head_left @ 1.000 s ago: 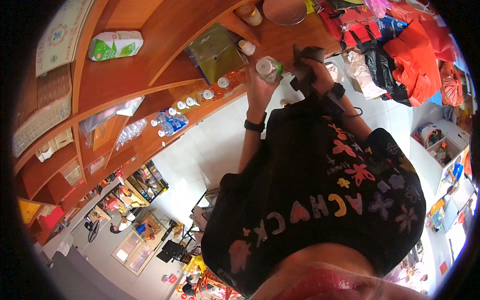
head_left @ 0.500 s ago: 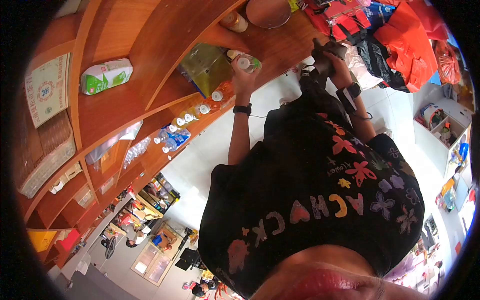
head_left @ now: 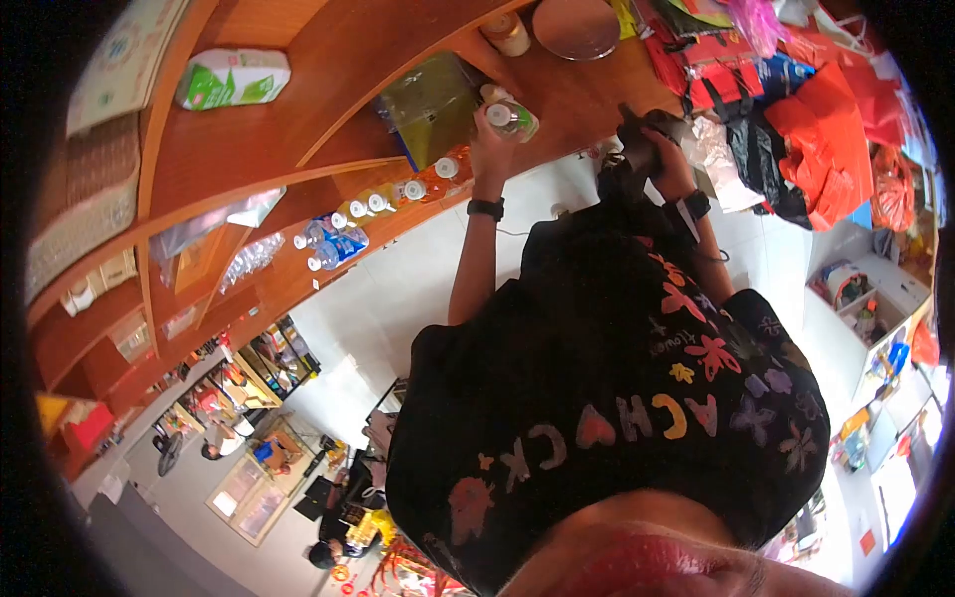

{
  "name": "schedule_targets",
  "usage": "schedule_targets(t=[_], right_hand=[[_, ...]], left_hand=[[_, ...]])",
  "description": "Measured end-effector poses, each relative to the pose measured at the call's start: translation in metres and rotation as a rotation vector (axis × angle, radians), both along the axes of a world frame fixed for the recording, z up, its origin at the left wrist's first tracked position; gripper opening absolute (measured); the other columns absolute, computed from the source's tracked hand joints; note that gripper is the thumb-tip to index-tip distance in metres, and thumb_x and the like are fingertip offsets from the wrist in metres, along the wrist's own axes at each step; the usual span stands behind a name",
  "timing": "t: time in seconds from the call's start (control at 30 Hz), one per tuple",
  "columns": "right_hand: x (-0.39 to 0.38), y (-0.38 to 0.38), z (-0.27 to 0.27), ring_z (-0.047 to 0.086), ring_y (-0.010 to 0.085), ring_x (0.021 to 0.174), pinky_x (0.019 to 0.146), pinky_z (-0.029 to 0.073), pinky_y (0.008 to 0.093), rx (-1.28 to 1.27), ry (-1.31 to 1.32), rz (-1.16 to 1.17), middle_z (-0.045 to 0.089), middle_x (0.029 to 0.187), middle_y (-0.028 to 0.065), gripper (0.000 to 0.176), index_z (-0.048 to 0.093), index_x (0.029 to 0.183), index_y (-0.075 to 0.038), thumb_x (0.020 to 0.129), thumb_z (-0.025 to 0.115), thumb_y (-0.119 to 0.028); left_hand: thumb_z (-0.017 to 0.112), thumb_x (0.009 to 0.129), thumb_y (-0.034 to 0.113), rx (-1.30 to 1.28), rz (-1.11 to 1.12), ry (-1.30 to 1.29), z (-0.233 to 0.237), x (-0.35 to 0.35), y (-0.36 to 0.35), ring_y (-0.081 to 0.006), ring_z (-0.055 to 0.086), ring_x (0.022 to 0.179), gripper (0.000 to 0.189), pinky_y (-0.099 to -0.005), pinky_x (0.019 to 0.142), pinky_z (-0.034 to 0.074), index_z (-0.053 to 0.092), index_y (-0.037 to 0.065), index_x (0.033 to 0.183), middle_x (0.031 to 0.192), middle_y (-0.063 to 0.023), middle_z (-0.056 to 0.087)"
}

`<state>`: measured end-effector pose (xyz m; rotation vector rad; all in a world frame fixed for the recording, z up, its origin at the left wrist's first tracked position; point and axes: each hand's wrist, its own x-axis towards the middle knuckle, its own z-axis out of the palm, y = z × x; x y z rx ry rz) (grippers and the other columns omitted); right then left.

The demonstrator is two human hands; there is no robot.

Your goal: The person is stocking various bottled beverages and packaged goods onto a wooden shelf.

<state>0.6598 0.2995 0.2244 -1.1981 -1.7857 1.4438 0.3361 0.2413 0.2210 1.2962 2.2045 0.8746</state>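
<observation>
My left hand (head_left: 491, 149) is closed around a bottle (head_left: 499, 117) with a white cap and some green on its label. It is at the wooden shelf's edge, beside a greenish-yellow flat package (head_left: 430, 111). My right hand (head_left: 671, 164) is closed on a dark object (head_left: 637, 139), whose kind I cannot make out, close to the counter edge. Several capped bottles stand in a row along the shelf edge, among them an orange drink bottle (head_left: 446, 168) and a blue-labelled clear bottle (head_left: 338, 249).
Wooden shelving (head_left: 328, 60) curves along the left, bearing a green-and-white pack (head_left: 235, 79). A round lid-like disc (head_left: 576, 27) and a jar (head_left: 505, 34) are at the top. Red bags (head_left: 821, 139) are piled at upper right. Other people (head_left: 224, 438) are at lower left.
The view has turned slightly, so the counter items and bags sit lower and further right. My left hand still holds the bottle, and my right hand still has the dark object.
</observation>
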Motion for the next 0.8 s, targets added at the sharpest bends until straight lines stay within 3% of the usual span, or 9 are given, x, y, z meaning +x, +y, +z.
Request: schedule_targets(t=[0.07, 0.17, 0.2, 0.27, 0.4, 0.5, 0.67, 0.77, 0.8], right_hand=[[-0.003, 0.000, -0.029, 0.060, 0.0234, 0.108, 0.093, 0.047, 0.0338, -0.229, 0.272, -0.049, 0.062, 0.117, 0.0165, 0.054, 0.050, 0.128, -0.001, 0.076, 0.064, 0.006], [-0.005, 0.002, -0.030, 0.064, 0.0307, 0.101, 0.084, 0.049, 0.0366, 0.203, -0.078, 0.029, 0.066, 0.105, 0.0194, 0.045, 0.055, 0.122, -0.005, 0.078, 0.063, -0.002], [-0.014, 0.006, -0.032, 0.064, 0.0299, 0.101, 0.084, 0.049, 0.0361, 0.169, 0.018, 0.014, 0.066, 0.106, 0.0182, 0.045, 0.055, 0.123, -0.004, 0.078, 0.062, -0.001], [-0.016, 0.001, -0.049, 0.064, 0.0284, 0.100, 0.085, 0.049, 0.0352, 0.068, 0.184, -0.041, 0.067, 0.106, 0.0156, 0.044, 0.055, 0.123, -0.004, 0.080, 0.061, 0.000], [-0.031, 0.008, -0.017, 0.063, 0.0213, 0.100, 0.087, 0.050, 0.0314, -1.065, 0.899, -0.324, 0.065, 0.111, 0.0091, 0.030, 0.055, 0.121, 0.000, 0.092, 0.051, -0.005], [-0.028, -0.002, -0.029, 0.063, 0.0207, 0.101, 0.089, 0.050, 0.0327, -0.689, 0.685, -0.180, 0.065, 0.110, 0.0100, 0.030, 0.058, 0.117, -0.003, 0.093, 0.055, -0.021], [-0.025, -0.001, -0.019, 0.062, 0.0223, 0.104, 0.092, 0.049, 0.0352, -1.005, 0.940, -0.271, 0.064, 0.114, 0.0106, 0.032, 0.057, 0.119, -0.003, 0.093, 0.054, -0.021], [-0.023, -0.002, -0.021, 0.062, 0.0233, 0.105, 0.093, 0.049, 0.0361, -1.030, 0.978, -0.258, 0.064, 0.115, 0.0104, 0.032, 0.057, 0.120, -0.003, 0.092, 0.054, -0.020], [-0.022, -0.003, -0.020, 0.062, 0.0236, 0.106, 0.093, 0.049, 0.0363, -1.036, 0.998, -0.257, 0.064, 0.115, 0.0103, 0.032, 0.057, 0.120, -0.003, 0.092, 0.054, -0.019]], left_hand=[[0.082, 0.068, 0.026, 0.066, -0.023, 0.009, 0.002, -0.002, -0.005, -0.0430, 0.050, 0.111, 0.079, -0.0476, 0.095, 0.043, 0.038, 0.006, 0.130, 0.125, -0.0208, 0.050], [0.077, 0.077, 0.030, 0.270, -0.137, 0.385, 0.059, 0.010, -0.014, -0.0401, 0.057, 0.103, 0.069, -0.0445, 0.086, 0.048, 0.040, 0.008, 0.131, 0.115, -0.0207, 0.055], [0.075, 0.079, 0.031, 0.311, -0.174, 0.477, 0.078, 0.007, -0.019, -0.0384, 0.061, 0.100, 0.067, -0.0433, 0.081, 0.051, 0.040, 0.008, 0.132, 0.110, -0.0206, 0.059], [0.069, 0.086, 0.027, 0.222, -0.208, 0.202, 0.118, -0.003, -0.031, -0.0347, 0.061, 0.097, 0.043, -0.0411, 0.082, 0.050, 0.052, 0.009, 0.121, 0.109, -0.0164, 0.061], [0.067, 0.087, 0.027, 0.299, -0.122, 0.126, 0.217, -0.047, -0.040, -0.0327, 0.062, 0.094, 0.035, -0.0389, 0.080, 0.050, 0.058, 0.004, 0.112, 0.107, -0.0139, 0.064], [0.068, 0.087, 0.028, 0.423, 0.032, 0.316, 0.265, -0.097, -0.032, -0.0354, 0.058, 0.103, 0.042, -0.0415, 0.086, 0.048, 0.056, 0.003, 0.118, 0.116, -0.0182, 0.060], [0.069, 0.083, 0.026, 0.422, 0.239, 0.870, 0.315, -0.164, 0.003, -0.0446, 0.045, 0.115, 0.053, -0.0542, 0.091, 0.043, 0.046, -0.003, 0.122, 0.126, -0.0264, 0.047], [0.073, 0.080, 0.017, 0.446, 0.401, 1.083, 0.317, -0.205, 0.040, -0.0365, 0.055, 0.108, 0.039, -0.0480, 0.089, 0.048, 0.053, -0.002, 0.108, 0.115, -0.0228, 0.057], [0.071, 0.080, 0.029, 0.396, 0.359, 1.101, 0.315, -0.225, 0.049, -0.0435, 0.050, 0.110, 0.053, -0.0510, 0.090, 0.045, 0.048, -0.003, 0.115, 0.116, -0.0299, 0.052]])
